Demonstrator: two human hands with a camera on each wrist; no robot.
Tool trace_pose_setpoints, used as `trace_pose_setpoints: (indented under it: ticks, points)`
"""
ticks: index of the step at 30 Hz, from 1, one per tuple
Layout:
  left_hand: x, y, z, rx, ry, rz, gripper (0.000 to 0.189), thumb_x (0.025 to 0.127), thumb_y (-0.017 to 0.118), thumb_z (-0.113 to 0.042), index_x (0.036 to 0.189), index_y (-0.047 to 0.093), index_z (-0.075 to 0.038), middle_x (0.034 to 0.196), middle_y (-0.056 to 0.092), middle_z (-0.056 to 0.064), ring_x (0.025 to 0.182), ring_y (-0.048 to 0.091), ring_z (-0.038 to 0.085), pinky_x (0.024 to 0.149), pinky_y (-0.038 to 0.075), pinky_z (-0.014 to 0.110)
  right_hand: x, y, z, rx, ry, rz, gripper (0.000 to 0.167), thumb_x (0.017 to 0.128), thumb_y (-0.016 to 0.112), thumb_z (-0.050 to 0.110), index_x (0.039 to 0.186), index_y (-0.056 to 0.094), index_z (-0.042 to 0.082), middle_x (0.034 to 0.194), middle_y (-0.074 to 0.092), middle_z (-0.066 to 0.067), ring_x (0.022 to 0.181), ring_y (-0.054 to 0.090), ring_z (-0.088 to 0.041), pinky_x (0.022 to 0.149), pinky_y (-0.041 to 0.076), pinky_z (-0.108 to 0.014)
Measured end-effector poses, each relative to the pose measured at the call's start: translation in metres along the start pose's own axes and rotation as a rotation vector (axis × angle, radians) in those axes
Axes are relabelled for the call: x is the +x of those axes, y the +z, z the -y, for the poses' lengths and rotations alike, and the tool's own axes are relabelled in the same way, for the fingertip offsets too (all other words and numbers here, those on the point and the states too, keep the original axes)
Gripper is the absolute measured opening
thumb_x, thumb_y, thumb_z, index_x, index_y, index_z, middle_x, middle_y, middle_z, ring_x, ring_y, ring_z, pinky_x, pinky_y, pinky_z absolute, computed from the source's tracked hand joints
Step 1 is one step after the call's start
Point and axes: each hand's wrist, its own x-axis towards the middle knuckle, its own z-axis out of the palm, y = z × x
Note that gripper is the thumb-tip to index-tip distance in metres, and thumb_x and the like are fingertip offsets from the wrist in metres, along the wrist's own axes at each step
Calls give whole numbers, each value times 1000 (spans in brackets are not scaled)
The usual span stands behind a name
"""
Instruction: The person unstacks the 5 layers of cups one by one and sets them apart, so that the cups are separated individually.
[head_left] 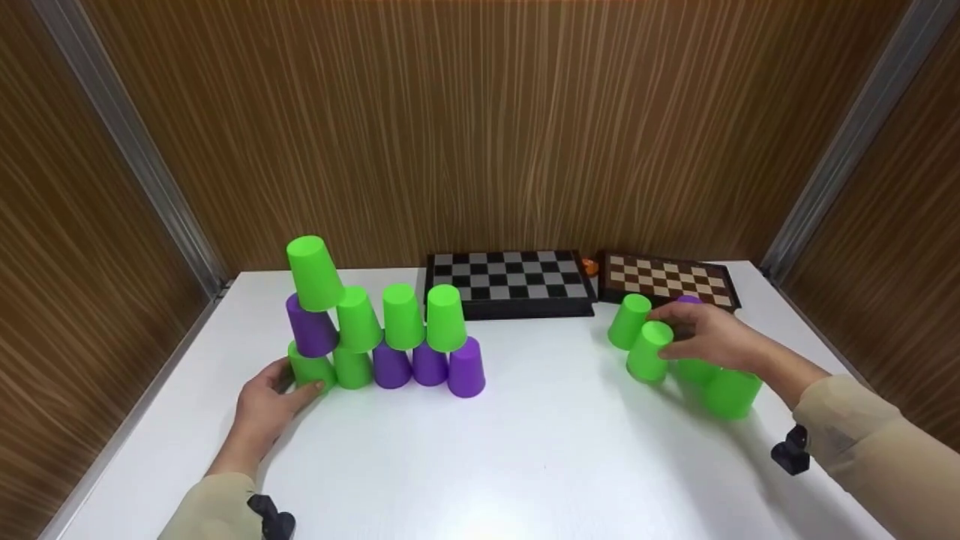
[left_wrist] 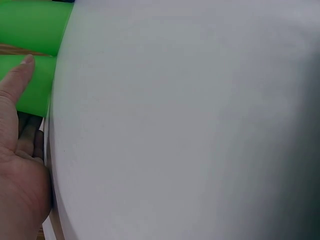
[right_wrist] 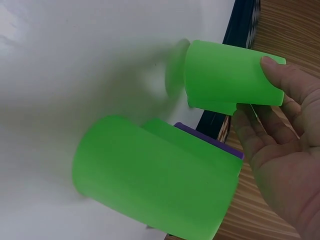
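Note:
In the head view an upside-down cup stack stands left of centre. Its bottom row has two green cups at left and three purple cups (head_left: 466, 369) at right. Above them sit a purple cup (head_left: 312, 327) and three green cups (head_left: 403, 318); a tilted green cup (head_left: 315, 274) tops the left end. My left hand (head_left: 266, 405) holds the leftmost bottom green cup (head_left: 311, 370), thumb in front, other fingers partly hidden behind. At right my right hand (head_left: 712, 339) pinches an upside-down green cup (head_left: 646, 354) near its top, between thumb (right_wrist: 280, 72) and fingers.
Around the right hand stand another green cup (head_left: 628, 322), a nearer green cup (head_left: 731, 394) and a partly hidden purple cup (head_left: 688, 299). A grey-black chessboard (head_left: 510, 281) and a brown chessboard (head_left: 667, 277) lie at the back, an orange object (head_left: 590, 267) between them. Wood-patterned walls enclose the white table.

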Motion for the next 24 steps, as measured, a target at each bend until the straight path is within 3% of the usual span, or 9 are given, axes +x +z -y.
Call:
trace_pose_setpoints:
  ticks: [6, 14, 24]
  points:
    - [0, 0, 0, 3, -4, 3, 90, 96, 82, -35, 162, 35, 3, 164, 40, 26, 155, 34, 42, 130, 25, 52, 2, 2, -2, -2, 2, 12, 55, 92, 84, 13, 140, 62, 0, 134, 61, -19, 123, 63, -35, 93, 56, -21]
    - [2, 1, 2, 6, 0, 3, 89, 96, 82, -35, 162, 35, 3, 164, 40, 26, 155, 34, 42, 130, 26, 52, 4, 1, -1, -27, 36, 25, 53, 94, 82, 13, 141, 62, 3, 138, 57, -19, 129, 60, -38, 108, 55, -51]
    - [0, 0, 1, 12, -11, 7, 87, 97, 81, -33, 162, 35, 2, 164, 41, 26, 155, 34, 42, 130, 26, 53, 6, 1, 0, 9, 46, 39, 56, 93, 82, 11, 143, 60, 1, 142, 57, -22, 135, 57, -44, 110, 53, -56]
